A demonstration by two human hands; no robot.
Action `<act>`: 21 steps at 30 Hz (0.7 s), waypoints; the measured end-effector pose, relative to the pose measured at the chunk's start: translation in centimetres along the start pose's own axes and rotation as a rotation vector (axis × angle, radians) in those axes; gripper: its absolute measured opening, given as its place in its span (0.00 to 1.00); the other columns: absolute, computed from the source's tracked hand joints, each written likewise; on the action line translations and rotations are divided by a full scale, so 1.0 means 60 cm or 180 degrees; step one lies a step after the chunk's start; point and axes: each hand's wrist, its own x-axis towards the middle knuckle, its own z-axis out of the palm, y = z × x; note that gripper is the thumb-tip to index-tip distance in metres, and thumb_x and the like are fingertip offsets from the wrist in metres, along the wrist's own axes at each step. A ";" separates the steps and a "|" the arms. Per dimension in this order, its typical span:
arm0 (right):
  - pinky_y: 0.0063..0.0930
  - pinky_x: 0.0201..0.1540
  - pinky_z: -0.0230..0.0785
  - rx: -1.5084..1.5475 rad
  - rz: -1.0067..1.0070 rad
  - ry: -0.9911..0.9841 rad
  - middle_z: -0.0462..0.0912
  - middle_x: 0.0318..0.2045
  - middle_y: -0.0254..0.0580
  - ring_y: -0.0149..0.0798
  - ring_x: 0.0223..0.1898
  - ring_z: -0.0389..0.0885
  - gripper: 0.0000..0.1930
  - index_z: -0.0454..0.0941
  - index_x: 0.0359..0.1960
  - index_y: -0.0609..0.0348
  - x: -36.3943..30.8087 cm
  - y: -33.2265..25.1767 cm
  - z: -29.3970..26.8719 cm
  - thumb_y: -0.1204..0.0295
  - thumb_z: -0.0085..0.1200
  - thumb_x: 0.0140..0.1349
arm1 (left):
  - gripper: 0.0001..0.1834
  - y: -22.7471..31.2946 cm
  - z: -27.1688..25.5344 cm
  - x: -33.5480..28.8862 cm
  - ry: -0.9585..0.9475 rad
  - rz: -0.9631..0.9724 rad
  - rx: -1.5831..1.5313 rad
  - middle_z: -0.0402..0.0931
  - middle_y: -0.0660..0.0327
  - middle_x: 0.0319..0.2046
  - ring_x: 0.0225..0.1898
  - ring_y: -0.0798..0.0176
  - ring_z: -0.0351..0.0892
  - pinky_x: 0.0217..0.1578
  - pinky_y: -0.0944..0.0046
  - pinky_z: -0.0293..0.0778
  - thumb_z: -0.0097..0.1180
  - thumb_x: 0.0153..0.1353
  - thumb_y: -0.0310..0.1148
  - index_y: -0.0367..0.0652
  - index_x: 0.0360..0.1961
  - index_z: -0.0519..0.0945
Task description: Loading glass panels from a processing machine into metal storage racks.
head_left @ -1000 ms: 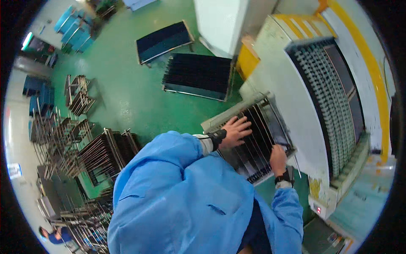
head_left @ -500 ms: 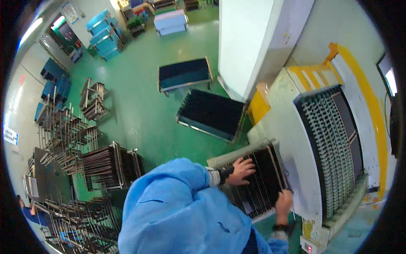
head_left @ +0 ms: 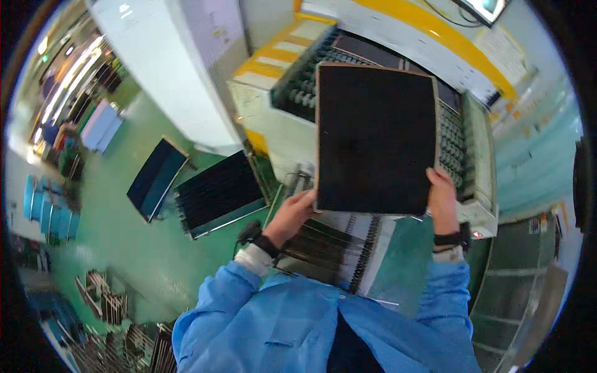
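A flat black panel with thin copper-coloured edges is held up in front of me, tilted over a roller conveyor. My left hand grips its lower left corner, fingers partly hidden. On the lower right edge, my right hand closes with the thumb on the near face. Behind the panel the conveyor's rows of rollers show at its sides, the rest covered. Below the panel and between my arms, a slotted rack holds several dark panels, with a toothed black strip along its right side.
Left of the conveyor, a white pillar rises from the green floor. Two racks stand there, one full of dark panels, the other blue-black. More metal racks sit lower left. A wheeled grey shelf stands at right.
Both hands were low at the rack of panels; now they hold one black panel up before the conveyor. My view has swung to the right, toward the conveyor.
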 end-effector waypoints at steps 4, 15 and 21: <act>0.28 0.47 0.69 0.0626 0.0175 0.0022 0.82 0.40 0.38 0.36 0.40 0.79 0.15 0.78 0.48 0.67 0.066 0.054 0.009 0.72 0.57 0.62 | 0.17 0.061 0.045 0.015 -0.0234 0.0115 -0.0436 0.79 0.59 0.46 0.43 0.60 0.82 0.50 0.56 0.79 0.51 0.70 0.33 0.35 0.55 0.74; 0.35 0.40 0.71 0.0547 0.0460 -0.0051 0.83 0.33 0.40 0.40 0.34 0.79 0.09 0.79 0.42 0.63 0.223 0.041 -0.041 0.72 0.55 0.63 | 0.08 0.173 0.042 0.133 0.0454 0.0692 -0.0385 0.79 0.57 0.38 0.40 0.58 0.82 0.42 0.60 0.79 0.49 0.70 0.32 0.40 0.44 0.75; 0.41 0.45 0.71 -0.2920 -0.0841 0.1606 0.81 0.41 0.53 0.46 0.41 0.79 0.19 0.78 0.48 0.58 0.215 0.035 -0.191 0.66 0.63 0.55 | 0.25 0.216 0.052 0.203 0.1750 0.2842 0.3271 0.78 0.51 0.45 0.50 0.49 0.78 0.51 0.52 0.74 0.63 0.57 0.31 0.39 0.56 0.73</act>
